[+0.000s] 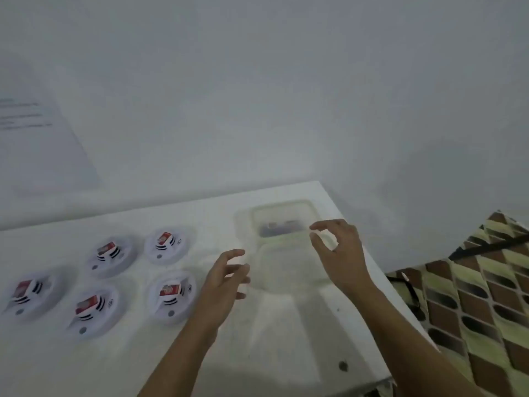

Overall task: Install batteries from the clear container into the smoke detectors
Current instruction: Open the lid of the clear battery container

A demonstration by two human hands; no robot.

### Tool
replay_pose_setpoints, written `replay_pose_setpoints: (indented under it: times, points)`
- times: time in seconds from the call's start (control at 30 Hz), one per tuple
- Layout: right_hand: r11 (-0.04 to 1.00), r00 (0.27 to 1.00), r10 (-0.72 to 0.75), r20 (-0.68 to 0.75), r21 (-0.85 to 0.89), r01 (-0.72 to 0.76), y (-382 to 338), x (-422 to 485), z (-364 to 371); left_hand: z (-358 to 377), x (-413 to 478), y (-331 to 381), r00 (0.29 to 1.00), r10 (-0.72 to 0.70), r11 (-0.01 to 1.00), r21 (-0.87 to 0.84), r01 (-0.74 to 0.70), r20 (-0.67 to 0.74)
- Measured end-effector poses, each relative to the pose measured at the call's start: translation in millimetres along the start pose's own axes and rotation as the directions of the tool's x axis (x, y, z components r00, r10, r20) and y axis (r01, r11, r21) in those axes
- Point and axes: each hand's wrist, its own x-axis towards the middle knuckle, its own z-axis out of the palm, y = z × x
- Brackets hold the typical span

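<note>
Smoke detectors (171, 296) and a clear container (286, 267) sit on a white counter (286, 339), all blurred.
Five round white detectors, each topped by a red-and-white block, lie at the left. The left grip (226, 279) hovers spread and empty between them and the container, whose far end shows dark batteries (279, 228). The right grip (340, 250), fingers loosely curved apart, holds nothing over its right edge.

There is one camera, up on the person's head. It looks forward and down, close over the white worktop (286, 325) and the wall behind it.
</note>
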Motion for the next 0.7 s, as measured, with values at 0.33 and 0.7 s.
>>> replay_pose_setpoints:
  times: [0.33, 0.7]
  points:
    - [0.964, 0.957, 0.265, 0.118, -0.060, -0.259, 26.6, 9.4, 0.1, 22.5, 21.4, -4.9, 0.994, -0.013, 0.986, 0.169, -0.005, 0.106]
    - [0.945, 0.907, 0.301, 0.293, 0.037, -0.326, 49.4, 15.7, -4.5, 43.9, 19.5, -6.2, 0.996, -0.085, 0.993, 0.084, 0.084, 0.012]
